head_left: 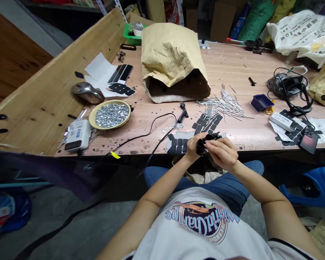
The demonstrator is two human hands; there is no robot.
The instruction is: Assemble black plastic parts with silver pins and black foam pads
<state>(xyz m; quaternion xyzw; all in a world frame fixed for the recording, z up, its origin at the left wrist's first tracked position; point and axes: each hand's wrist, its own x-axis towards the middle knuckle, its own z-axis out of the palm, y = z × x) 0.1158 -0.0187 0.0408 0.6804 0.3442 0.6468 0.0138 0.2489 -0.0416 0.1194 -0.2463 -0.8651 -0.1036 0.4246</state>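
Close to the table's front edge, my left hand [194, 147] is closed around a black plastic part [201, 146]. My right hand [222, 151] pinches the same part from the other side. Its exact shape is partly hidden by my fingers. Just beyond my hands lie sheets of black adhesive pads [178, 143] and a pile of thin metal rods [222, 106]. A black handheld tool [182, 112] with a cord rests beside a scatter of small metal pieces [176, 126].
A yellow bowl [90, 117] of small metal pieces stands left, near a metal cup [87, 92] and a white box [78, 135]. A large open paper sack [170, 54] stands at the back. To the right are a dark blue tray [261, 103] and a black headset [296, 94].
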